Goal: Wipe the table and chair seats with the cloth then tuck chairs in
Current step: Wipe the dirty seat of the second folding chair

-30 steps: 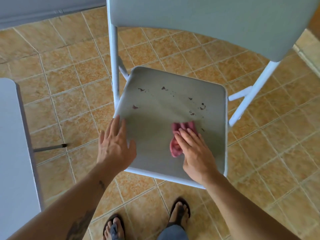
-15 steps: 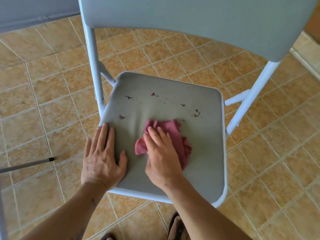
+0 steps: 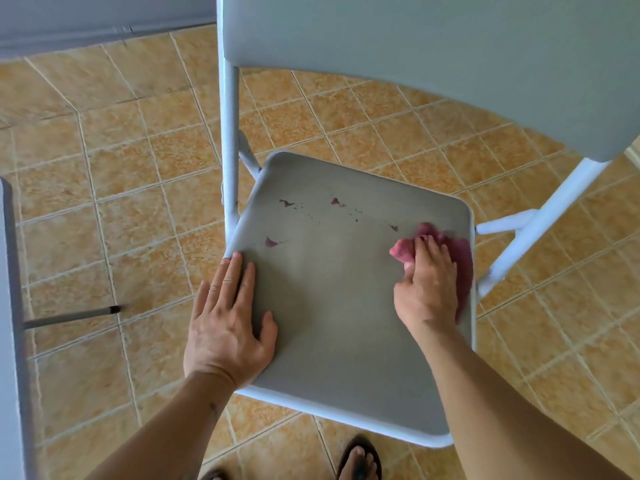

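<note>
My left hand [image 3: 227,327] lies flat on the smooth grey seat [image 3: 332,306]; my right hand [image 3: 427,282] presses the crumpled pink cloth [image 3: 462,251] with straight fingers.

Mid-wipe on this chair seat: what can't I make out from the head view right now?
- Cloth: mostly under the right hand and motion-blurred, so its spread is unclear.
- Chair seat: its right near corner is hidden by the right forearm.
- Backrest: cut off by the top edge.
- Table: only a sliver at the left edge.
- Dark marks: stains or chipped surface, cannot tell.
- Left hand: flat on the seat's left edge.
</note>
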Action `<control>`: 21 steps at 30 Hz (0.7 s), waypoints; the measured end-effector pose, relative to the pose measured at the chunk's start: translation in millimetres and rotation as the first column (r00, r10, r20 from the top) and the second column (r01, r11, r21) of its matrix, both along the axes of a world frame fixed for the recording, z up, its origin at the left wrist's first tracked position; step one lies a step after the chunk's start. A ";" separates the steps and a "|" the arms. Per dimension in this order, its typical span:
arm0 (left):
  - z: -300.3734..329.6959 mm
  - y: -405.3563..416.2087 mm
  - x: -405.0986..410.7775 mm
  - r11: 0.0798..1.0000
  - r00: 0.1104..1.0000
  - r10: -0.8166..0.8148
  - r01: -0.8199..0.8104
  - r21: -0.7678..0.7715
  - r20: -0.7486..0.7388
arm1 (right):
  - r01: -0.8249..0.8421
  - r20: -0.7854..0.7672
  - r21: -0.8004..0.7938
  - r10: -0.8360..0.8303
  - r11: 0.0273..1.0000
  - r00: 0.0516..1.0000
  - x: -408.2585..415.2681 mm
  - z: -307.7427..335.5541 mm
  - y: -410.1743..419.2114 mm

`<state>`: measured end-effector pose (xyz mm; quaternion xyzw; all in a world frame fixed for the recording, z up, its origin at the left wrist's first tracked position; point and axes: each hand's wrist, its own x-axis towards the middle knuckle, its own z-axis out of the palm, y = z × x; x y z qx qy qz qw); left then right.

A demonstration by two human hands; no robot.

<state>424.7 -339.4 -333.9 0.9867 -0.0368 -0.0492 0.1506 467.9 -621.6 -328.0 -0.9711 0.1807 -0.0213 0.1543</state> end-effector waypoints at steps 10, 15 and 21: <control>-1.6 1.3 0.6 1.000 1.000 -0.007 0.007 -0.012 -0.004 | -0.637 0.091 0.040 0.632 0.769 0.769 31.3 -0.8 84.3; 0.7 0.0 -0.5 1.000 1.000 0.003 -0.003 -0.022 -0.013 | -0.243 0.014 -0.029 0.243 0.970 0.970 46.0 -3.6 -8.0; 3.4 0.9 0.3 0.999 1.000 0.000 0.000 -0.039 -0.011 | -0.195 -0.007 0.072 0.196 0.978 0.980 30.9 3.6 19.9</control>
